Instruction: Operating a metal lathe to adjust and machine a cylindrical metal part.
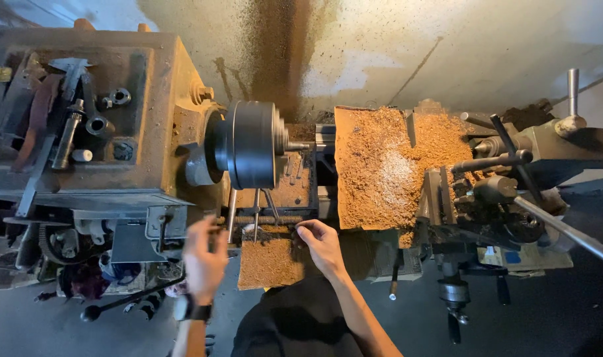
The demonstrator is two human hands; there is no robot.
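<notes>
I look down on a metal lathe. Its dark round chuck (pixel 252 144) sits in the middle, holding a short metal workpiece (pixel 295 145). My left hand (pixel 204 254) is blurred at the machine's front, near a thin upright lever (pixel 231 215), with fingers curled; I cannot tell if it grips anything. My right hand (pixel 320 243) reaches to the front rail beside a small tray (pixel 268 263) of brown shavings, its fingertips pinched together at the rail's edge. A watch (pixel 193 309) is on my left wrist.
Brown shavings cover the carriage plate (pixel 381 172) to the right. The tool post and long handles (pixel 553 225) stand at far right. The headstock top (pixel 76 112) on the left holds loose tools and sockets. A black lever (pixel 126 301) sticks out low left.
</notes>
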